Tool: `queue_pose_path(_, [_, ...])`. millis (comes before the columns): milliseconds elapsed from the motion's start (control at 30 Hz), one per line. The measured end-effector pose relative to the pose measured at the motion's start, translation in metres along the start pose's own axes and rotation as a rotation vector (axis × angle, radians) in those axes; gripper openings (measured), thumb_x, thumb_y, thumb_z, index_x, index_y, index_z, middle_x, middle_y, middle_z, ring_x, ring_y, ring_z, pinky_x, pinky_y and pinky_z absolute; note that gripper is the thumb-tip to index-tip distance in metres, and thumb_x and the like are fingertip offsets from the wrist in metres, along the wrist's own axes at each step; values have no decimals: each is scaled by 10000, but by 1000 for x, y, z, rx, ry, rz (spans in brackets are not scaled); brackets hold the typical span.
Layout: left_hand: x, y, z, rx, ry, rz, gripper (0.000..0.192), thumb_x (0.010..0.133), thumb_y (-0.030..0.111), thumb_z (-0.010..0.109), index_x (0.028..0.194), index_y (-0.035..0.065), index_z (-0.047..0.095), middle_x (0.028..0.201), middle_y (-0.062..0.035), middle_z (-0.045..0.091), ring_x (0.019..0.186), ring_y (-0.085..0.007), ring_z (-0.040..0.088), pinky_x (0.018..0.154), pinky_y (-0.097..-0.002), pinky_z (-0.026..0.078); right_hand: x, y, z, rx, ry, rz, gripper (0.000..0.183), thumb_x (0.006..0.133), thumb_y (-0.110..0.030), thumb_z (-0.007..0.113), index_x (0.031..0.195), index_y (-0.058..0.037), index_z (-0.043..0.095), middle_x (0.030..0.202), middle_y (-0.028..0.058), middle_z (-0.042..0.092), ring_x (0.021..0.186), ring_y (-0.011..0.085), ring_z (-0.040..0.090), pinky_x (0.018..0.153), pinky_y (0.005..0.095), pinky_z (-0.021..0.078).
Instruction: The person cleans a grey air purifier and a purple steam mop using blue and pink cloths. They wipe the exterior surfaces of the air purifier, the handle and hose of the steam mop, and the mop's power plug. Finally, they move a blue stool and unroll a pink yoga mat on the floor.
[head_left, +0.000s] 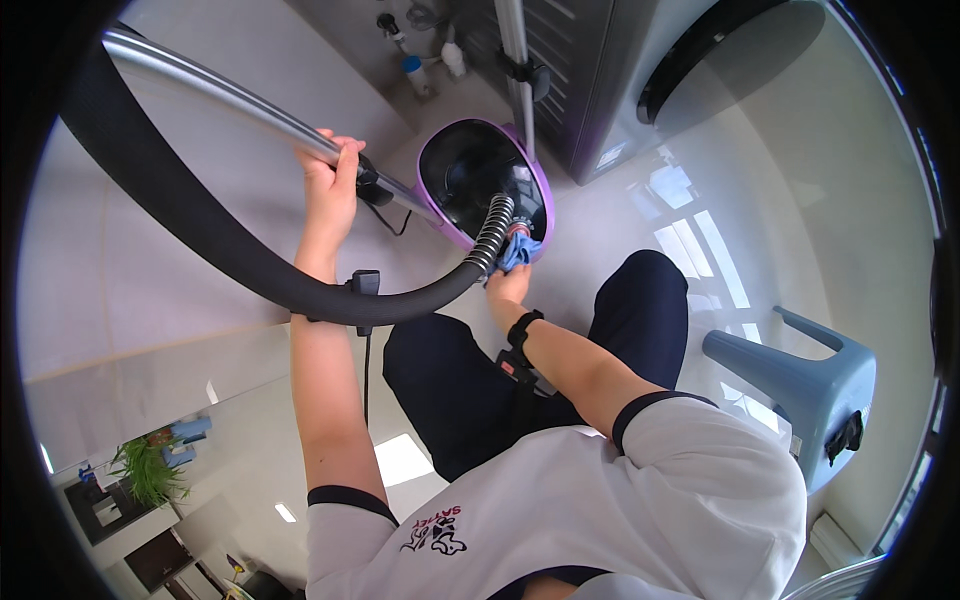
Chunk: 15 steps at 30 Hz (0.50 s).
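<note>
My left hand is wrapped around a metal pole, just above its black clamp. The pole runs down to the left side of a purple and black appliance base on the floor, possibly a garment steamer. With my right hand I hold a blue cloth against the base's near edge, beside a small reddish part. A thick black hose arches over my left forearm and ends in a metal coil at the base. My right fingertips are partly hidden by the cloth.
A second metal pole stands at the base's far side, near a grey front-loading machine. Pipe fittings are behind. A blue plastic stool with a black item on it stands at the right. A black plug hangs beside my left forearm.
</note>
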<state>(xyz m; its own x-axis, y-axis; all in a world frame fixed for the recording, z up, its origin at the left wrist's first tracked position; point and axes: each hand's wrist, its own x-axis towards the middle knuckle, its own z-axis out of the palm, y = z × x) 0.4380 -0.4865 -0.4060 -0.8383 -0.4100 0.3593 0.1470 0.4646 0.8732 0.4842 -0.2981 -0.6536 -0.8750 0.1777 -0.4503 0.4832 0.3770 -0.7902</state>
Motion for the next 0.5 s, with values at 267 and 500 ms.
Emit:
queue_pose_path(267, [2,1,5,-20,-37,-1,293,933,83,489,1140,22,291,958,-98,550,946,-187,570,899,-316,412,11,-12,-15,93,-274,-143,322,755,-50,565,1069,22,551,1197,181,501,1074,367,494,942,372,396])
queue_pose_path(500, [1,1,-6,-5,-30,5,313,928,98,505,1141,22,289,958,-100,545,947,-189,569,881,-317,418,19,-43,-53,-462,-416,-1080,600,648,33,605,1210,-173,567,1262,19,520,1210,236,415,952,415,345])
